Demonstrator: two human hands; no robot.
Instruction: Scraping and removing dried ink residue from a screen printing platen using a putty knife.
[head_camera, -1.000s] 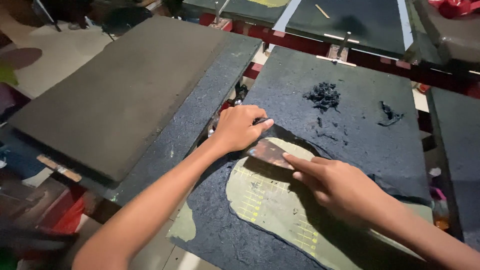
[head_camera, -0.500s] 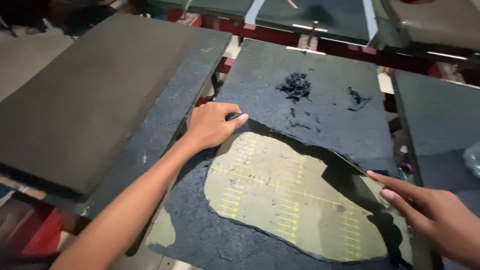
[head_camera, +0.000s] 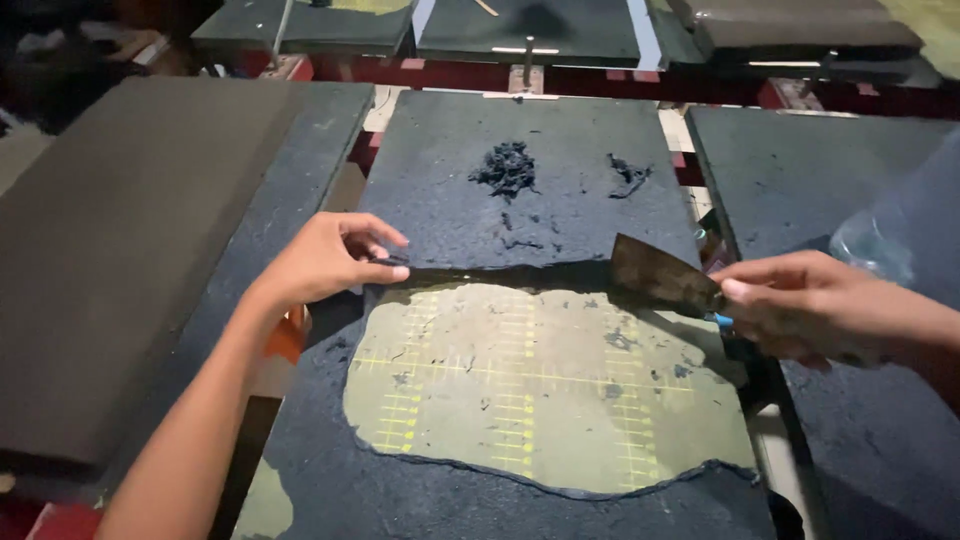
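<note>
Both hands, scraper (head_camera: 662, 274) in right (head_camera: 800, 305)

Dark flat pallets (head_camera: 130, 250) left, right and far, red metal frame (head_camera: 600, 78) between, dim light

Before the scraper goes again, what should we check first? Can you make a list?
1. Right hand grips the scraper: ok.
2. Blade edge resting on the board: cannot tell.
3. Left hand is off to the side of the blade: ok.
4. Left fingers pinch the edge of the dark coating: ok.
5. Scraped crumbs lie away from the cleaned patch: ok.
</note>
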